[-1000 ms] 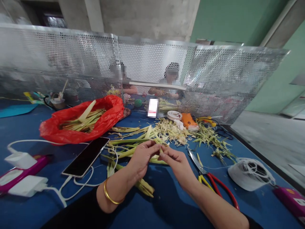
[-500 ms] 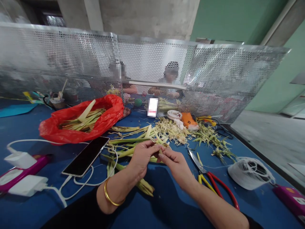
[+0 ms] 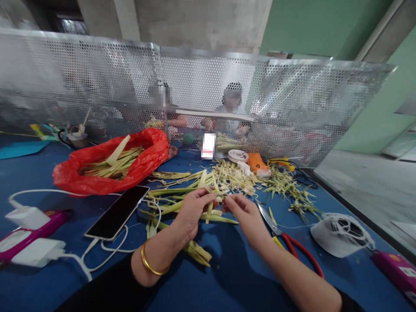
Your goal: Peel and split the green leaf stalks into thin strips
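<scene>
Pinched between the thumb and fingers of my left hand (image 3: 191, 212) is a pale green corn husk strip (image 3: 209, 211), one end hanging down below the thumb. Just to its right, the fingertips of my right hand (image 3: 242, 212) are pressed together; anything between them is too small to name. The two hands are slightly apart, above the blue table (image 3: 227, 277). Behind and beneath them lie several long green husks (image 3: 175, 208). A pile of shredded pale husk pieces (image 3: 232, 175) is just beyond my fingers.
On the left stand a red plastic bag (image 3: 110, 182) of husks and a phone (image 3: 118, 212) with a white cable. To the right are scissors (image 3: 269, 221) with red handles, a white spool (image 3: 338, 238) and green scraps (image 3: 289, 186). Two people sit behind a perforated metal screen (image 3: 208, 78).
My right hand has moved a little to the right, away from my left hand. The strip in my left hand now hangs in plain sight.
</scene>
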`<action>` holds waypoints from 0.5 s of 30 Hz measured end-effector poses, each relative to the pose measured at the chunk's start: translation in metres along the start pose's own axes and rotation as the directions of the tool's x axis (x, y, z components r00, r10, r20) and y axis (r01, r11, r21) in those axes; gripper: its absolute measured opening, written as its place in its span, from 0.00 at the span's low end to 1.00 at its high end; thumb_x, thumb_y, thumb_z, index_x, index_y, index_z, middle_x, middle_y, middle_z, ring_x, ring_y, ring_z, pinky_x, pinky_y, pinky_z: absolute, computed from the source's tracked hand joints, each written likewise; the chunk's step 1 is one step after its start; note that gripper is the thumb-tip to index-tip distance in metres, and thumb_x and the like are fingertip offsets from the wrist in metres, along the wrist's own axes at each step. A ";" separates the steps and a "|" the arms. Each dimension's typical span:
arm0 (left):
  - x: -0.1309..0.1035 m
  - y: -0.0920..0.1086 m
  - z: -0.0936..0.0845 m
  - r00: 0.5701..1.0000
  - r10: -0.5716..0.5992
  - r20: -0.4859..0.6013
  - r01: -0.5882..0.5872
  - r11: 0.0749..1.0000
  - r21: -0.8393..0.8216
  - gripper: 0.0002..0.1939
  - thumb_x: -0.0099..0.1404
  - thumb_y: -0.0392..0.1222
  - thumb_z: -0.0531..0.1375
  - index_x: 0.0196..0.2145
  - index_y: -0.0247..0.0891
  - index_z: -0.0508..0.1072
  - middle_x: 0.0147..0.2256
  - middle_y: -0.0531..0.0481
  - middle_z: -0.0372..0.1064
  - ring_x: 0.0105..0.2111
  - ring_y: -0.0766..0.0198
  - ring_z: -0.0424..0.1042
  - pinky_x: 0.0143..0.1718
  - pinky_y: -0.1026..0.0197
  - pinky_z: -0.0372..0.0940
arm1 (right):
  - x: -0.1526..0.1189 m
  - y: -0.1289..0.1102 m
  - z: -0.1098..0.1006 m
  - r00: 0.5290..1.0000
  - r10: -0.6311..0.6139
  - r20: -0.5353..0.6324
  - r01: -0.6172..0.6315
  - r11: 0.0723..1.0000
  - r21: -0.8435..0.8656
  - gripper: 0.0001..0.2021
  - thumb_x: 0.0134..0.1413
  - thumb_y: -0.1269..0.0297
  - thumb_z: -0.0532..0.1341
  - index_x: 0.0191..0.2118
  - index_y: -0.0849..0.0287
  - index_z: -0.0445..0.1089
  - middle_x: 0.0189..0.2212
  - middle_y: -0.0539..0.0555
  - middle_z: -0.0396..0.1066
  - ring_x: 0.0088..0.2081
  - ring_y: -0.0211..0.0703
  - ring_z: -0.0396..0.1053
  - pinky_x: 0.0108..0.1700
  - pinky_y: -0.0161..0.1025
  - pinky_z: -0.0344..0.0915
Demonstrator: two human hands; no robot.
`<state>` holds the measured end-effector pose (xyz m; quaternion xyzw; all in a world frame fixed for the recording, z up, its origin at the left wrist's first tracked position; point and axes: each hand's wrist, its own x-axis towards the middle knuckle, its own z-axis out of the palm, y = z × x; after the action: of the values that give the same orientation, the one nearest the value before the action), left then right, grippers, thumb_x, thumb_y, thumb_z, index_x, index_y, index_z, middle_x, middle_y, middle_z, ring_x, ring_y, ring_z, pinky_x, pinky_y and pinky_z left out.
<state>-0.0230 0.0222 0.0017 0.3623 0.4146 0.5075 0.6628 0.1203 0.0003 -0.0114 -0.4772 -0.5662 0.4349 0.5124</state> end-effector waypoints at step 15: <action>0.000 -0.011 0.002 0.983 0.146 0.110 -0.176 0.917 0.358 0.13 0.50 0.49 0.65 0.25 0.34 0.75 0.20 0.55 0.65 0.20 0.70 0.60 0.22 0.68 0.54 | 0.004 0.006 -0.001 0.996 0.085 -0.002 -0.085 0.996 -0.013 0.06 0.44 0.64 0.64 0.24 0.58 0.67 0.19 0.49 0.71 0.23 0.41 0.71 0.29 0.37 0.64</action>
<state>-0.0169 0.0198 -0.0071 0.5326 0.4435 0.4590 0.5559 0.1221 0.0056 -0.0168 -0.5047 -0.5479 0.4522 0.4905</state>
